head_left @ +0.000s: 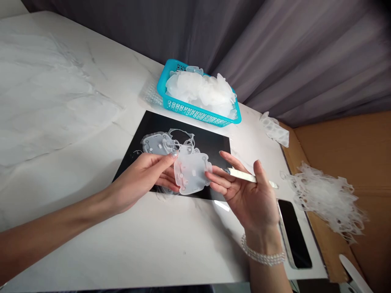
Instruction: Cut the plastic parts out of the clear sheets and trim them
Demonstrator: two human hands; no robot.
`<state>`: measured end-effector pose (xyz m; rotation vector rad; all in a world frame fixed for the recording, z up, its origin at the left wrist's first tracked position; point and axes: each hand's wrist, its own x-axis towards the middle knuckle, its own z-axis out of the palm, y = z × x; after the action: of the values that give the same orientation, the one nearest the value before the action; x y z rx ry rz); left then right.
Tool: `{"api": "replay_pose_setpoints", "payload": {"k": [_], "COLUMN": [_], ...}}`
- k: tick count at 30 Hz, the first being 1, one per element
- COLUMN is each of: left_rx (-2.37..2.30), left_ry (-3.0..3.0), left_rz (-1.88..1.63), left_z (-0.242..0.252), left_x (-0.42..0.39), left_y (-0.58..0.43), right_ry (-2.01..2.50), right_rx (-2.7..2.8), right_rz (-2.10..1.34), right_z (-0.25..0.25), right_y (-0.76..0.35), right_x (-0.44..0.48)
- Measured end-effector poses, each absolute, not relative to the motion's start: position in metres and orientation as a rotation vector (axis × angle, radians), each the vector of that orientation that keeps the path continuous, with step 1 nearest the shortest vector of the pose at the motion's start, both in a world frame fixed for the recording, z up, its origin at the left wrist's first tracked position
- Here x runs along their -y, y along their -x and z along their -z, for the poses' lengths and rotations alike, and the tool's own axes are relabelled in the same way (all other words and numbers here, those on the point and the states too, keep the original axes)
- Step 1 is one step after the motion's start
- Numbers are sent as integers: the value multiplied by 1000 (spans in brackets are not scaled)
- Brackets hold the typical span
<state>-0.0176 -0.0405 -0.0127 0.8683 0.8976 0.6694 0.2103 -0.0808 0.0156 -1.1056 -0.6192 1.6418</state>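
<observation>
- A white marble-patterned table top [61,101] fills much of the view, with a grey curtain [305,61] hanging behind it and a brown cardboard panel [345,138] along its right side.
- A black mat [210,140] lies flat on the table, just in front of a turquoise plastic basket [189,109] heaped with translucent moulded pieces [200,91].
- A black-screened phone [293,234] lies beside the right wrist, near the table's right edge.
- A loose heap of white trimmings [328,199] sits on the cardboard (thin, lacy and tangled).
- The left hand [142,183] is closed around the left edge of a translucent moulded plate [192,170], its fingers partly behind the plate, which is held up over the mat.
- The right hand [244,195] is open and palm up, its fingertips [214,176] against the plate's right edge, so the hands are apart with the plate between them.
- A slim cream stick [247,176] is clamped between the right thumb and the base of the fingers (its exact kind is hard to tell).
- Another moulded plate [159,143], tangled in trimmings, lies on the mat behind the hands.
- A pearl bracelet [262,252] circles the right wrist.
</observation>
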Motion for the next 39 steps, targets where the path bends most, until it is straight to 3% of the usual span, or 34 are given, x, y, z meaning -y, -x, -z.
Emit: {"api": "replay_pose_setpoints", "payload": {"k": [26,39], "left_rx": [-922,-871], "left_ry": [-944,-464], "left_rz": [-649,-683], "left_z": [17,8], "left_x": [39,34], "left_y": [18,19], "right_ry": [1115,1057], "right_rx": [570,629], "right_rz": [-1609,-1452], "right_z": [-15,-17], "right_y": [-207,-203], "right_x": [82,87]}}
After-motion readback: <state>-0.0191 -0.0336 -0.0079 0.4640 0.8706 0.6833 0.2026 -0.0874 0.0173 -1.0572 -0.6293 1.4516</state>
